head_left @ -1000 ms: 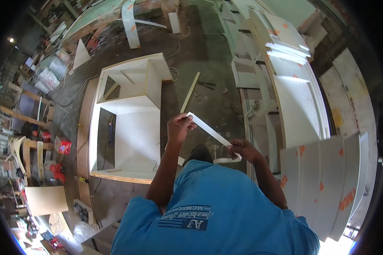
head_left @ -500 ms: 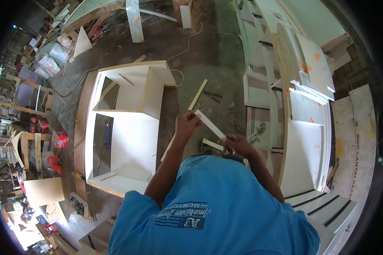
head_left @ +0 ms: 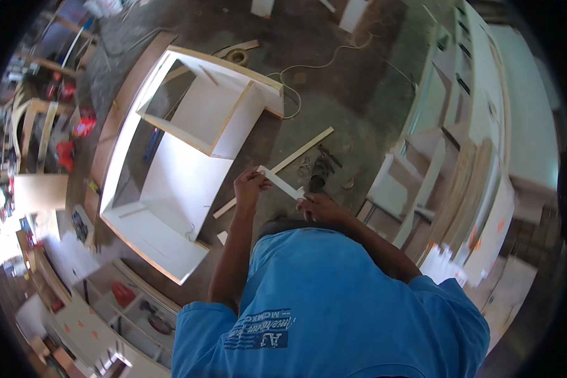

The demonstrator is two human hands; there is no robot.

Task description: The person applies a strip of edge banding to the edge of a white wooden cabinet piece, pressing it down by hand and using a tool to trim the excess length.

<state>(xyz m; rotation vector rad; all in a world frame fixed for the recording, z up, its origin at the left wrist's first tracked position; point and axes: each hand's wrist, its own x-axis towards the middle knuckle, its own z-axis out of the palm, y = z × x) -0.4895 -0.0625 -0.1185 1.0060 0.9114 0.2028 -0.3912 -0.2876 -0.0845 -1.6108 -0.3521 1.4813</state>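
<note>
A short white strip point(head_left: 285, 184) spans the gap between my two hands. My left hand point(head_left: 251, 183) pinches its upper left end, and my right hand point(head_left: 316, 206) grips the lower right end. Under the strip, a long pale wooden batten point(head_left: 303, 150) lies slantwise on the floor. Just beyond my right hand are a pair of dark-handled pliers point(head_left: 331, 156) and a dark object point(head_left: 319, 171) whose kind I cannot make out.
To the left an open white cabinet carcass point(head_left: 186, 173) lies on the floor. A tape roll point(head_left: 237, 57) sits at its far end, near a pale cable point(head_left: 321, 65). Cabinet frames point(head_left: 416, 183) and stacked boards point(head_left: 469, 189) stand on the right.
My view has turned, so the carcass and cabinet frames appear tilted. Both hands still hold the white strip, which appears slightly lower and further left.
</note>
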